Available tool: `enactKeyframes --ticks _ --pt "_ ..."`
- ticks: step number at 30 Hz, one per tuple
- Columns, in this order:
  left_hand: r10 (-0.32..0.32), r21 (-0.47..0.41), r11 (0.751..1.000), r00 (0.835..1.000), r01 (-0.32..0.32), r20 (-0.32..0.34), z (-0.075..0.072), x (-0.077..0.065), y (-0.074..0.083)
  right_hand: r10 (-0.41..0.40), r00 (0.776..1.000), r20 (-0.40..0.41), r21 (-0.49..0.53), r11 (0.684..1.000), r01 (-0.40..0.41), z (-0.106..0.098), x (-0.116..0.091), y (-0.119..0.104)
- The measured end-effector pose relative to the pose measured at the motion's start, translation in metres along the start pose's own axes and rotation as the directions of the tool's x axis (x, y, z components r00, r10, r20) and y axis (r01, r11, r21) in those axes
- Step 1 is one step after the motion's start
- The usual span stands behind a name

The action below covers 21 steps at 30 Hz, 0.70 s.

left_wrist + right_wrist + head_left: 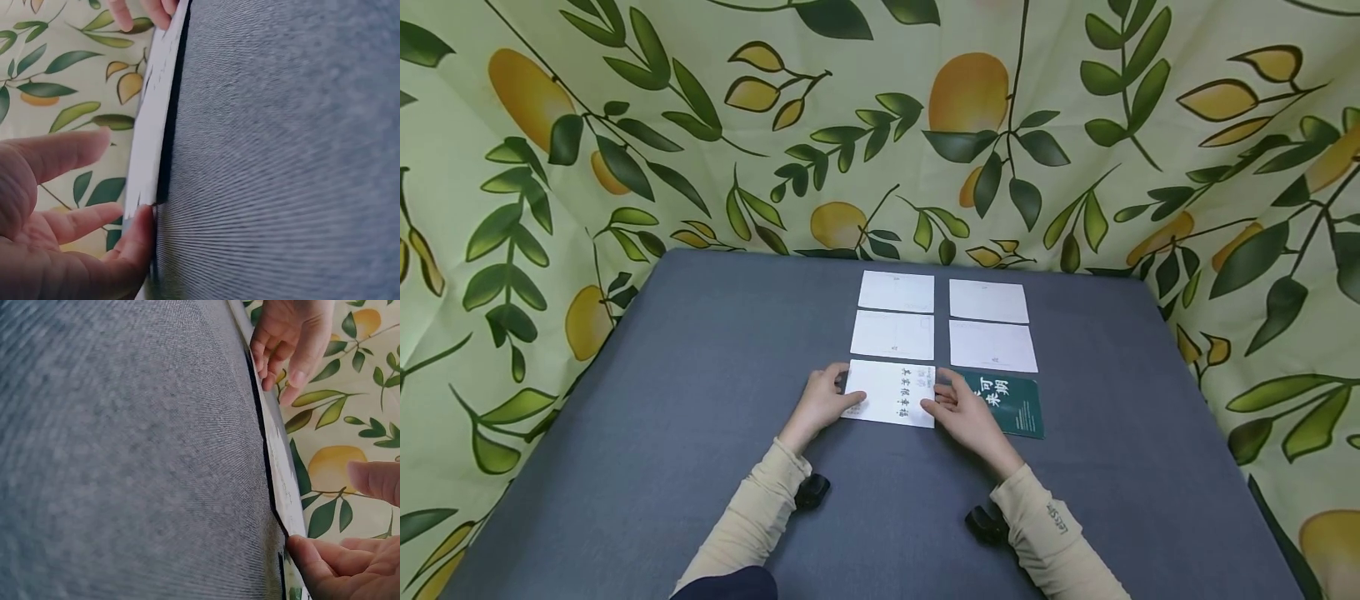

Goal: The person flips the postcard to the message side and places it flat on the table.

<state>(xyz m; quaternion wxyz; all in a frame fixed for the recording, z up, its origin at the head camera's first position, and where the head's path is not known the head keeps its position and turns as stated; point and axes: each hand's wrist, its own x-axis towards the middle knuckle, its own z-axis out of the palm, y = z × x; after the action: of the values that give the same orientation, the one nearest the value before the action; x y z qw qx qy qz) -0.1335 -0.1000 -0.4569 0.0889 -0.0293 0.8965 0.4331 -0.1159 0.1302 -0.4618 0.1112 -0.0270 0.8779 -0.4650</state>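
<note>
A white postcard (887, 392) with a column of dark handwritten-style characters lies between the two hands. My left hand (822, 404) is at its left edge; in the left wrist view the fingertips (142, 219) touch that edge and the thumb is raised off it. On the opposite edge, my right hand (966, 414) touches the card with its fingertips (300, 547), thumb also apart from it in the right wrist view. Beside the right hand lies a green postcard (1018, 408) with white characters, partly covered by that hand.
Beyond the hands lie several white cards in two columns: two on the left (897, 292), (892, 335) and two on the right (988, 301), (993, 346). All rest on a dark blue-grey tablecloth (700, 375). A leaf-and-fruit patterned curtain (880, 108) surrounds the table.
</note>
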Motion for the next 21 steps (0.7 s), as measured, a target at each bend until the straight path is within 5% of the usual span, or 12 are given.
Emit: enactKeyframes --ticks 11,21 --pt "-0.052 -0.242 0.969 0.998 0.039 -0.046 -0.0007 0.0045 -0.0110 -0.027 0.997 -0.073 0.128 0.991 0.036 0.0024 0.0037 0.0038" --pt "-0.098 -0.337 0.939 0.992 0.064 -0.084 0.0027 0.0084 -0.0066 0.007 0.979 -0.203 0.200 0.979 0.034 -0.0009 0.0089 0.0002"
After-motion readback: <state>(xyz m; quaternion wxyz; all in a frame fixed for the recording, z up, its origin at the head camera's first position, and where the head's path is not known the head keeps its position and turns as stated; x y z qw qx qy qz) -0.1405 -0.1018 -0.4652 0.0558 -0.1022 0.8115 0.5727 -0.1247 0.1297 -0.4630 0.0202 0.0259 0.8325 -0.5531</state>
